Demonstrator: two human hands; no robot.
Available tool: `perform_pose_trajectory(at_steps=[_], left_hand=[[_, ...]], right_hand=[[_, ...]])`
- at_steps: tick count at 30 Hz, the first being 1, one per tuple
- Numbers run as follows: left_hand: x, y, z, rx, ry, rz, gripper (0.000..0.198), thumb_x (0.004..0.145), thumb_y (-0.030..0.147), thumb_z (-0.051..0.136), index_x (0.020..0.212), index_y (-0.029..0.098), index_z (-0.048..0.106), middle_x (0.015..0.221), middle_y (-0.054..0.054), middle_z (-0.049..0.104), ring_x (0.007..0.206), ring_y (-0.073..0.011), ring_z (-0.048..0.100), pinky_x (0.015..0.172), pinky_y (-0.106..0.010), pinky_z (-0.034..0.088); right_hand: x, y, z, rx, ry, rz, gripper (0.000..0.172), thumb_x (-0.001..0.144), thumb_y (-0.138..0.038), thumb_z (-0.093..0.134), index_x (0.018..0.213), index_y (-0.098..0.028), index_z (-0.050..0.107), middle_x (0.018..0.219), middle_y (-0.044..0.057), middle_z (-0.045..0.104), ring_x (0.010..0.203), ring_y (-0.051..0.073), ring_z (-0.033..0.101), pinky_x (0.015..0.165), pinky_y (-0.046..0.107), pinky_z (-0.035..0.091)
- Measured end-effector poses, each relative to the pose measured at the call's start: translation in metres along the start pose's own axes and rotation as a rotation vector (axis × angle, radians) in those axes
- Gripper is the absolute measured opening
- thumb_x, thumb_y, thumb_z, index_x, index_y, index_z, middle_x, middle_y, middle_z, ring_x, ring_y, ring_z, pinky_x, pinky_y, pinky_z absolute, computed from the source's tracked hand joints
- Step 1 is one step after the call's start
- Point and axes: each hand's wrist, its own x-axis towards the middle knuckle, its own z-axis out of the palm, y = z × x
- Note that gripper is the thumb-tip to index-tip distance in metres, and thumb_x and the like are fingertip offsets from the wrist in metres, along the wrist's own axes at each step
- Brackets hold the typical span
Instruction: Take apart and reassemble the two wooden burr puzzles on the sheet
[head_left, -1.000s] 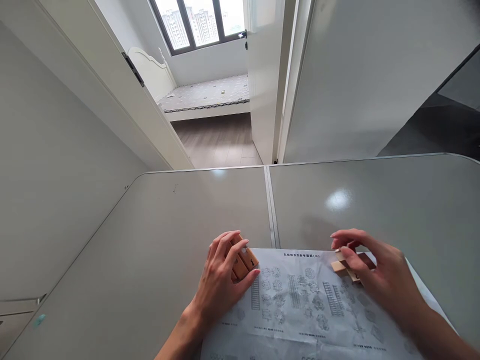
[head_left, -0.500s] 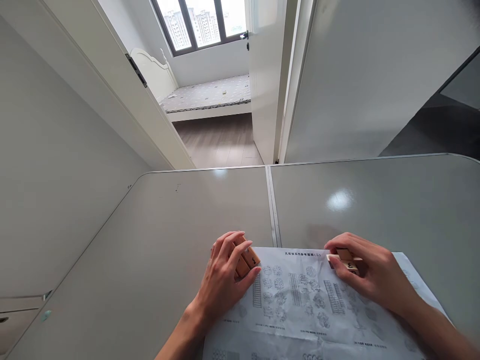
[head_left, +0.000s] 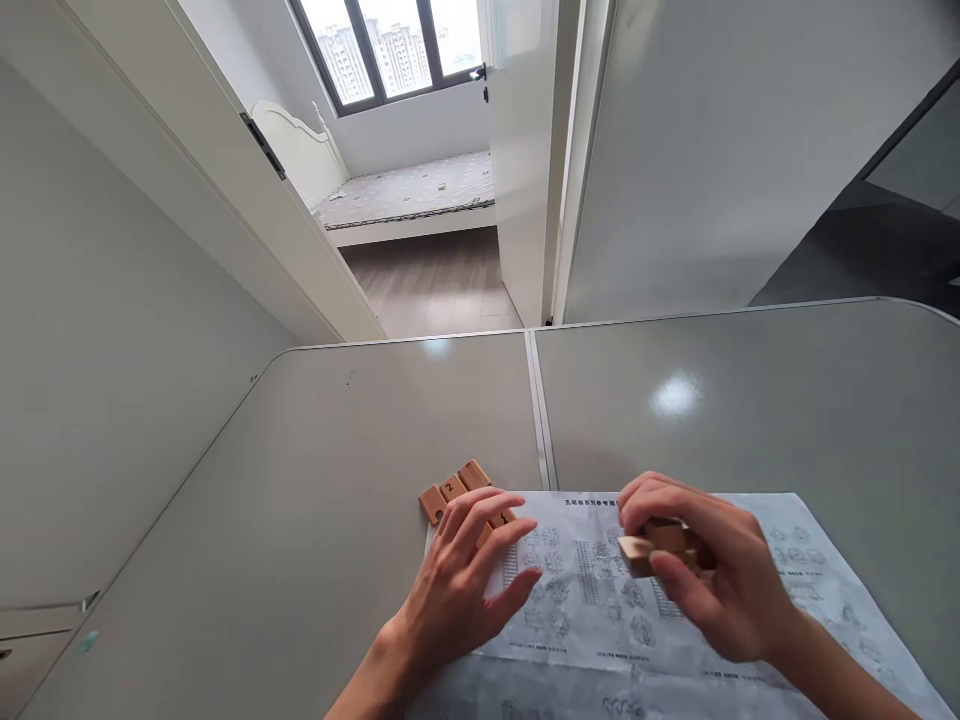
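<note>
Several wooden puzzle blocks [head_left: 452, 488], one marked with a 2, lie at the upper left corner of the printed sheet [head_left: 600, 640], partly on the table. Over their near side is my left hand [head_left: 450, 590], fingers spread and gripping nothing; it hides some of the blocks. My right hand [head_left: 724, 570] is closed round a small cluster of wooden puzzle pieces [head_left: 636, 556] above the sheet's right half. Fingers cover much of that cluster, so how its pieces fit together cannot be seen. Small line drawings and text cover the creased sheet.
The grey table [head_left: 390, 420] has a pale seam strip [head_left: 540, 410] down its middle. Beyond its far edge, an open door [head_left: 521, 180] shows a room with a bed [head_left: 412, 195] and a window. Walls stand on both sides.
My left hand has loosened from the blocks and drawn back toward me, uncovering more of them. My right hand has shifted left with its puzzle pieces and turned them. The view has moved slightly.
</note>
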Motion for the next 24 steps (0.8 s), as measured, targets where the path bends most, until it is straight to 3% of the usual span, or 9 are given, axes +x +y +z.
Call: perform_pose_trajectory(at_steps=[2,4,6,8,11,16,19,21,24], left_hand=[[0.001,0.006,0.002,-0.017,0.007,0.009,0.029,0.102,0.025,0.069,0.13,0.019,0.063,0.122,-0.012,0.071,0.118,-0.026,0.064,0.103,-0.041,0.055],[-0.001,0.011,0.004,-0.057,0.007,-0.02,0.018,0.105,0.029,0.066,0.12,0.02,0.063,0.097,-0.005,0.071,0.089,-0.0191,0.066,0.085,-0.032,0.055],[-0.005,0.016,0.008,-0.138,-0.034,-0.092,0.013,0.109,0.033,0.058,0.105,0.021,0.059,0.074,0.004,0.06,0.062,-0.0122,0.055,0.067,-0.025,0.048],[-0.009,0.021,0.011,-0.234,-0.089,-0.159,0.028,0.113,0.039,0.046,0.092,0.022,0.051,0.063,0.008,0.05,0.05,-0.0095,0.044,0.058,-0.024,0.039],[-0.012,0.025,0.014,-0.31,-0.128,-0.183,0.041,0.114,0.049,0.037,0.083,0.023,0.042,0.062,0.008,0.047,0.049,-0.0096,0.04,0.057,-0.026,0.035],[-0.007,0.026,0.014,-0.404,-0.032,-0.152,0.045,0.115,0.048,0.031,0.08,0.023,0.042,0.062,0.006,0.042,0.051,-0.0109,0.037,0.056,-0.026,0.033],[-0.004,0.027,0.014,-0.411,0.05,-0.177,0.048,0.115,0.049,0.036,0.075,0.022,0.041,0.061,0.007,0.036,0.051,-0.0103,0.031,0.054,-0.025,0.03],[-0.003,0.028,0.014,-0.395,0.08,-0.199,0.05,0.114,0.05,0.039,0.072,0.022,0.041,0.06,0.007,0.035,0.051,-0.01,0.03,0.053,-0.025,0.03],[-0.004,0.028,0.014,-0.375,0.105,-0.221,0.052,0.114,0.051,0.039,0.071,0.021,0.044,0.06,0.006,0.04,0.051,-0.0097,0.034,0.053,-0.025,0.032]], right_hand=[[0.008,-0.008,0.012,0.024,-0.045,-0.115,0.018,0.109,-0.034,0.043,0.106,-0.023,0.057,0.079,0.005,0.06,0.068,0.022,0.061,0.057,0.033,0.045],[0.016,-0.015,0.024,0.06,-0.077,-0.153,0.026,0.111,-0.025,0.029,0.107,-0.023,0.055,0.077,0.004,0.058,0.063,0.02,0.055,0.056,0.032,0.043],[0.021,-0.018,0.035,0.085,-0.082,-0.194,0.027,0.11,-0.024,0.027,0.108,-0.023,0.054,0.077,0.003,0.056,0.061,0.019,0.05,0.056,0.032,0.041],[0.025,-0.02,0.044,0.105,-0.066,-0.215,0.023,0.11,-0.025,0.03,0.109,-0.023,0.052,0.077,0.002,0.055,0.062,0.018,0.05,0.057,0.032,0.041],[0.028,-0.022,0.055,0.126,-0.047,-0.208,0.019,0.107,-0.023,0.033,0.11,-0.023,0.051,0.078,0.001,0.055,0.063,0.018,0.05,0.058,0.032,0.041],[0.024,-0.026,0.066,0.158,-0.066,-0.185,0.021,0.108,-0.027,0.033,0.112,-0.023,0.053,0.081,0.001,0.055,0.066,0.019,0.053,0.061,0.034,0.046],[0.018,-0.026,0.066,0.177,-0.082,-0.131,0.032,0.112,-0.039,0.033,0.132,-0.023,0.052,0.106,0.009,0.063,0.076,0.021,0.061,0.063,0.035,0.051],[0.013,-0.025,0.063,0.178,-0.113,-0.085,0.044,0.113,-0.052,0.035,0.146,-0.024,0.046,0.127,0.014,0.061,0.089,0.023,0.067,0.069,0.038,0.057],[0.007,-0.021,0.056,0.188,-0.162,-0.012,0.059,0.108,-0.066,0.043,0.154,-0.028,0.04,0.135,0.014,0.059,0.107,0.029,0.068,0.079,0.042,0.06]])
